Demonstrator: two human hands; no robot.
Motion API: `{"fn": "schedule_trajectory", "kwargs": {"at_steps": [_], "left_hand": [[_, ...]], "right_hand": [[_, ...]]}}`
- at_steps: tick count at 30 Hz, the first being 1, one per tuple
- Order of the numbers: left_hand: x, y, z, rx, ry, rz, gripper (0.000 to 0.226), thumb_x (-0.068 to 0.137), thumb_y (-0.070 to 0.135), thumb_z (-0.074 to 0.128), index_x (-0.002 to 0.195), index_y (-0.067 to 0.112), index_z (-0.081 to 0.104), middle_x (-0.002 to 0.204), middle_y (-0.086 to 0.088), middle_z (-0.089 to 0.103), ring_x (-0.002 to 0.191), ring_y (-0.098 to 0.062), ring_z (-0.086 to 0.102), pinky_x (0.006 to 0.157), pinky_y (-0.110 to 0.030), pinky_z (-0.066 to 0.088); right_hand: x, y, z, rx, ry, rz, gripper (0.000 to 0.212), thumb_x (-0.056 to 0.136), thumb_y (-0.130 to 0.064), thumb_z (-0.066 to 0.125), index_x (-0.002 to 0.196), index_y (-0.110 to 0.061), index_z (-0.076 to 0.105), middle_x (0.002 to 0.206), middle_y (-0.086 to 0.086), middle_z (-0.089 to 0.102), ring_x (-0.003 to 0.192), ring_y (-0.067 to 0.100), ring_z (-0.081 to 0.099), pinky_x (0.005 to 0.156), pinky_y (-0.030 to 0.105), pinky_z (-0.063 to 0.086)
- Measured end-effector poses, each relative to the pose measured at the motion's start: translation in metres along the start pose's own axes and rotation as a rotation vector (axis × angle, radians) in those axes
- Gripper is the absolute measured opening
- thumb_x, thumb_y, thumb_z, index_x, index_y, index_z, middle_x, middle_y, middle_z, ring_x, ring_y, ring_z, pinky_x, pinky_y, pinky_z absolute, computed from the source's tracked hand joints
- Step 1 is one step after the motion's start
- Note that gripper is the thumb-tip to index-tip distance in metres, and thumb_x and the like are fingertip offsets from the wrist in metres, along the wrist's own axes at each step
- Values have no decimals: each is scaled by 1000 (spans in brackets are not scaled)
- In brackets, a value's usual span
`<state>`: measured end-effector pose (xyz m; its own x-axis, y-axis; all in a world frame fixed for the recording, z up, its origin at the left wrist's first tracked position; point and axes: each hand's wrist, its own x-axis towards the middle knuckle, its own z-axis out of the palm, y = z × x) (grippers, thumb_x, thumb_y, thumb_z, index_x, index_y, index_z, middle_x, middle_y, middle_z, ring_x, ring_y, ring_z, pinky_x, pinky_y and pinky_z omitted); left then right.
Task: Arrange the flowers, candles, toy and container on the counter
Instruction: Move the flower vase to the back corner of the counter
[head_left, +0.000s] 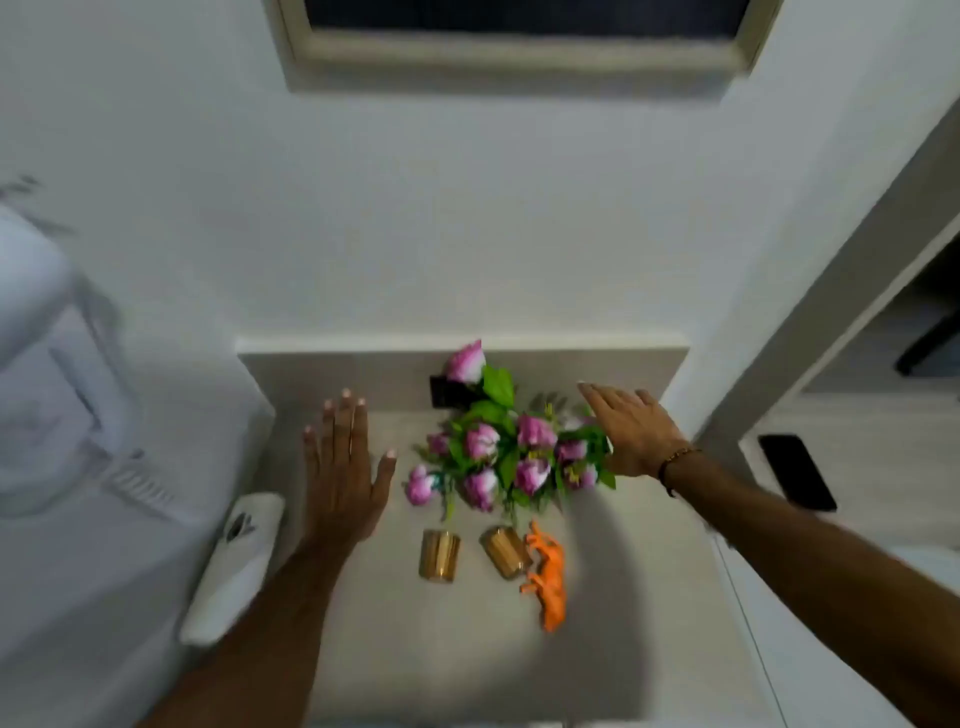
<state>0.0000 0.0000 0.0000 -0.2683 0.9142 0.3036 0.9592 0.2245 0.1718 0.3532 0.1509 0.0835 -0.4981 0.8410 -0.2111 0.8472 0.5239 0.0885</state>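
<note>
A white appliance (62, 364), blurred, fills the left side beside the pale table (441, 649), and a white wall with a framed window (519, 47) rises at the far side. To the right a separate surface carries a dark phone (797, 473). A white handle-like object (234, 566) lies along the table's left edge, near the left forearm.

The pink flowers (506, 457) with green leaves stand at the middle of the table toward the far side; their container is hidden under the foliage, and a dark object (444, 392) behind them is partly covered and hard to identify. Just near of the flowers sit two gold candles (440, 554), the right one (505, 552) tilted and touching an orange toy animal (545, 577) lying on its side.

The left hand (345, 467) is spread flat, fingers wide, to the left of the flowers, holding nothing; whether it touches the table is unclear. The right hand (631, 434), with a beaded bracelet (675, 462) on its wrist, is open at the right edge of the flowers, its grip around nothing, its palm side against or just beside the leaves
</note>
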Motion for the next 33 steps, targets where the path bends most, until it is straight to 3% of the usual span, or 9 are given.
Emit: {"fn": "schedule_trajectory", "kwargs": {"at_steps": [4, 8, 12, 19, 22, 25, 27, 30, 33], "left_hand": [[-87, -11, 67, -48, -273, -203, 75, 104, 48, 27, 164, 2, 28, 173, -22, 29, 160, -43, 29, 127, -68, 27], [-139, -7, 107, -80, -358, -252, 73, 105, 42, 26, 166, 3, 18, 177, -19, 17, 165, -39, 17, 132, -65, 18], [-156, -3, 119, -46, -392, -272, 75, 104, 47, 23, 168, 8, 13, 179, -14, 13, 167, -32, 11, 135, -60, 12], [-151, -6, 118, -89, -408, -307, 78, 103, 52, 25, 169, 15, 4, 180, -7, 3, 168, -26, 1, 136, -58, 6], [-151, -5, 115, -94, -423, -308, 79, 103, 55, 22, 169, 17, 1, 180, -5, -1, 168, -24, -3, 137, -57, 5], [-151, -2, 115, -100, -425, -305, 80, 102, 57, 20, 169, 17, 0, 180, -5, 0, 168, -23, -5, 137, -57, 4], [-152, -2, 116, -87, -422, -299, 81, 102, 57, 18, 169, 16, 1, 180, -6, 0, 168, -24, -5, 136, -57, 4], [-152, -4, 118, -70, -413, -289, 81, 102, 57, 17, 169, 15, 2, 180, -7, 1, 168, -24, -5, 136, -58, 5], [-153, -6, 121, -59, -412, -288, 81, 102, 58, 18, 169, 17, 0, 180, -5, 0, 168, -23, -6, 136, -58, 5]], "right_hand": [[6, 14, 57, -73, -126, 81, 111, 80, -32, 72, 162, -12, -1, 169, 7, 15, 156, 23, 20, 124, 49, 21], [25, 20, 91, -34, -93, 105, 108, 80, -37, 74, 161, -9, 8, 165, 14, 25, 145, 33, 38, 113, 48, 36], [48, 24, 104, 1, -1, 124, 108, 73, -45, 80, 158, -12, 23, 145, 17, 46, 125, 40, 49, 98, 48, 43], [69, 40, 98, 195, 41, 162, 68, 67, -25, 83, 129, -11, 57, 124, 16, 62, 112, 42, 55, 92, 46, 47], [62, 57, 102, 331, 163, 198, 36, 70, -8, 80, 106, -4, 74, 109, 26, 70, 97, 51, 66, 86, 52, 54], [59, 70, 112, 511, 113, 388, 39, 85, -14, 74, 121, 1, 70, 127, 25, 67, 123, 44, 59, 103, 44, 45], [58, 81, 125, 590, -30, 493, 47, 92, -14, 67, 135, 4, 59, 143, 23, 57, 137, 39, 50, 115, 41, 36], [56, 92, 136, 706, -201, 623, 54, 95, -6, 63, 143, 10, 47, 151, 27, 46, 142, 40, 43, 116, 41, 31], [52, 94, 146, 803, -205, 670, 56, 94, 2, 62, 145, 12, 42, 152, 31, 42, 142, 43, 41, 115, 35, 34]]}}
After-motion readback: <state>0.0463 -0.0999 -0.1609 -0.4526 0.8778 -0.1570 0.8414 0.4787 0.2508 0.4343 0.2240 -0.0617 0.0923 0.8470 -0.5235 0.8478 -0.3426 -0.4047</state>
